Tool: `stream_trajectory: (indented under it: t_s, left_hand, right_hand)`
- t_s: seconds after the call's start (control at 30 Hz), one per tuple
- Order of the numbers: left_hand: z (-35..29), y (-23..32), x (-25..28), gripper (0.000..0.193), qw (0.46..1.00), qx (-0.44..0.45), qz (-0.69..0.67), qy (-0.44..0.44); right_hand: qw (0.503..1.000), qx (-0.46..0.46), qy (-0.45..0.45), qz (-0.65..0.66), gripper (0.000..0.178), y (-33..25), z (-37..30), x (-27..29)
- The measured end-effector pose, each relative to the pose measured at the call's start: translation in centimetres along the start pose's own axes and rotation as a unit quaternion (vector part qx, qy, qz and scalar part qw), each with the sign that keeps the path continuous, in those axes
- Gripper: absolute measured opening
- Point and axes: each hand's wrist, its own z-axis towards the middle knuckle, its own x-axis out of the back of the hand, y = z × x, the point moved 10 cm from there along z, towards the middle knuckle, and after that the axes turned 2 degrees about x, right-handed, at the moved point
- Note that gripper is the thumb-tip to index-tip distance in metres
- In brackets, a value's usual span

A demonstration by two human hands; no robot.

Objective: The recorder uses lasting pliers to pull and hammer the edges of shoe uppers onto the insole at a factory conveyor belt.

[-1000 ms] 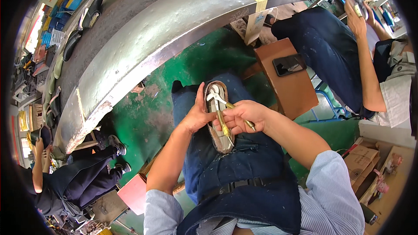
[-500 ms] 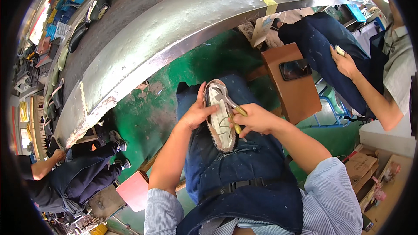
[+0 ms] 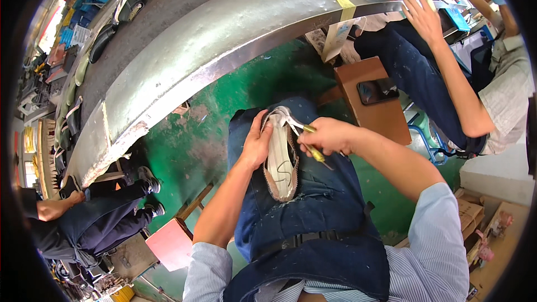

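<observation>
Two grips: left hand (image 3: 256, 146) holding probably light, stiffish, oblong cream-and-tan shoe (image 3: 279, 159) by handy-looking rim (image 3: 296, 160) near lap's (image 3: 333, 193) far edge; right hand (image 3: 329, 136) gripping silver-and-yellow metal pliers (image 3: 297, 123).

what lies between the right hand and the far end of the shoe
The pliers span that stretch from the right hand to the shoe; the head view shows it.

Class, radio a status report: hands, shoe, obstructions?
Left hand holding shoe on lap. Right hand gripping yellow-handled pliers, jaws at shoe's far rim. Left thumb close by jaws.
</observation>
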Motion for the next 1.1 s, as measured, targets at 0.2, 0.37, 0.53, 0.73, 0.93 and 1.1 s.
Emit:
stream_trajectory:
  t_s: [0.2,0.37,0.53,0.73,0.93,1.1]
  left_hand:
    - [-0.9,0.9,1.9,0.04,0.989,-0.072,-0.112,0.072]
    - [3.5,-1.6,2.9,0.04,0.991,0.055,-0.112,0.045]
    - [3.3,0.3,0.6,0.039,0.982,0.13,-0.135,-0.013]
    - [4.0,-1.5,1.0,0.049,0.989,0.096,-0.111,-0.034]
    - [3.1,0.3,0.5,0.056,0.998,0.039,-0.001,-0.05]
    - [2.4,1.3,1.3,0.053,0.998,0.054,0.009,-0.033]
  right_hand:
    - [0.854,0.298,0.296,-0.306,0.022,-1.8,-1.4,-0.3]
    - [0.983,0.13,0.118,-0.044,0.026,0.3,2.6,0.2]
    - [0.889,0.2,0.193,-0.363,0.012,-2.8,-1.1,1.0]
    - [0.764,0.152,0.25,-0.575,0.018,-6.4,-1.7,0.0]
    - [0.676,0.135,0.276,-0.67,0.02,-8.6,0.0,-1.0]
    - [0.736,0.115,0.181,-0.642,0.022,-8.5,1.4,0.1]
